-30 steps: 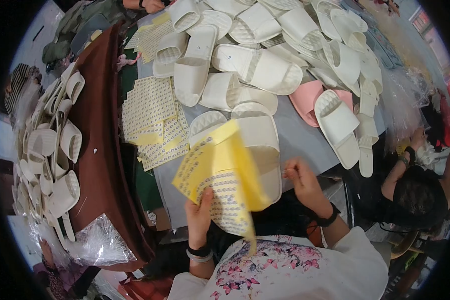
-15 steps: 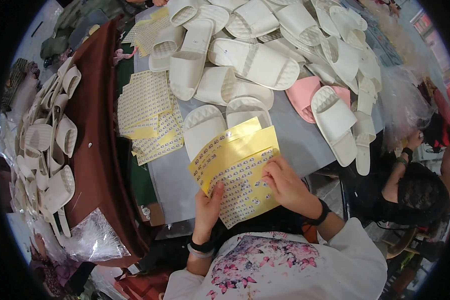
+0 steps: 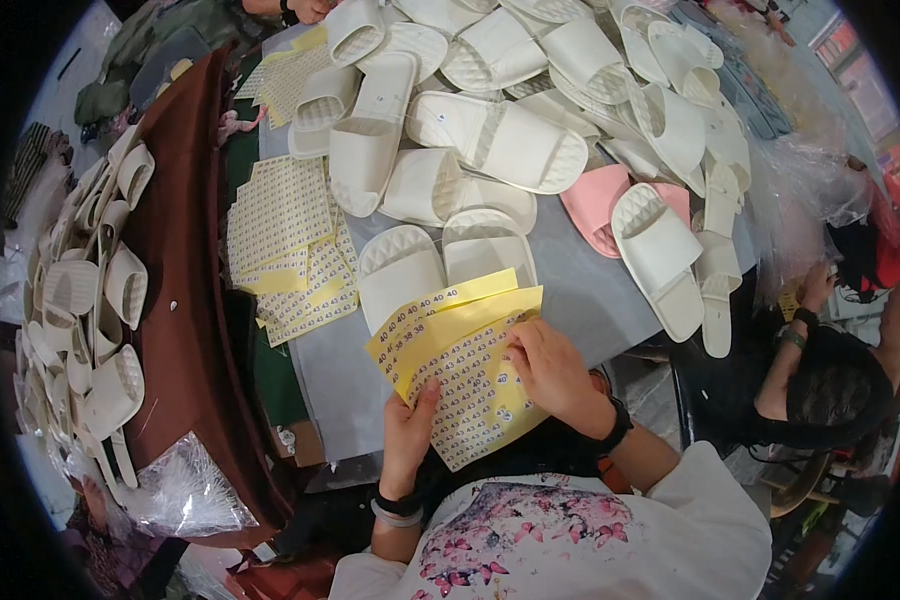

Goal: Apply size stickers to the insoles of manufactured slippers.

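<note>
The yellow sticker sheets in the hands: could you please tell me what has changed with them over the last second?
The yellow sticker sheets, raised and folded a second ago, were lowered and laid flat. The right hand, then off them, now presses its fingertips on the sheet. The left hand kept its grip on the lower edge; the white foam slippers stayed put.

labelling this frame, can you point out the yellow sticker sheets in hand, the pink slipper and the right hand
yellow sticker sheets [image 3: 448, 352], head view, middle of the sheet.
pink slipper [image 3: 592, 205], head view, on its sole.
right hand [image 3: 550, 372], head view, back of the hand.
</note>
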Available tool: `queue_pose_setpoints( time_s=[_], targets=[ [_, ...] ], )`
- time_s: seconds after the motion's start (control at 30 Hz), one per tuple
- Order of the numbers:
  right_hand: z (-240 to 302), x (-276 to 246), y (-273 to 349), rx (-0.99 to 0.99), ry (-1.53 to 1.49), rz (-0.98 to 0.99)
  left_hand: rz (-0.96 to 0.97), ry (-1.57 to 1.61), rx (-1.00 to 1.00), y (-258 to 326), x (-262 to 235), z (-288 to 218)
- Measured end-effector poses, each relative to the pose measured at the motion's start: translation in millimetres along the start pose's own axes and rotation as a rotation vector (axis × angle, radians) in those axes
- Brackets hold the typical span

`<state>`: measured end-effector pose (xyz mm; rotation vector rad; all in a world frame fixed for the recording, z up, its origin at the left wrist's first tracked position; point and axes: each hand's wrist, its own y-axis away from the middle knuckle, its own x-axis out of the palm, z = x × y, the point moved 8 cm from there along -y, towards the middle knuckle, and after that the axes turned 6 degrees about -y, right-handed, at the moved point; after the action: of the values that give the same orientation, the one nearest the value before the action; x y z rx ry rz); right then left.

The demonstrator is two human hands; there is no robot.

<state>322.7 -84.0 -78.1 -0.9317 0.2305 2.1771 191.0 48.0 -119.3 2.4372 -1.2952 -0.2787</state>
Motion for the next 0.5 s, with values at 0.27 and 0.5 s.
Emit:
queue_pose_setpoints(
  time_s=[0.27, 0.5],
  targets=[
    [6.4, -1.4, -2.6, -0.038, 0.023, 0.075, -0.006, -0.01, 0.008, -0.6, -0.5, 0.4],
    [9.5, -2.4, 0.8, -0.077, 0.124, 0.04, 0.018, 0.007, 0.012, 0.3, 2.8, -2.0]
  ],
)
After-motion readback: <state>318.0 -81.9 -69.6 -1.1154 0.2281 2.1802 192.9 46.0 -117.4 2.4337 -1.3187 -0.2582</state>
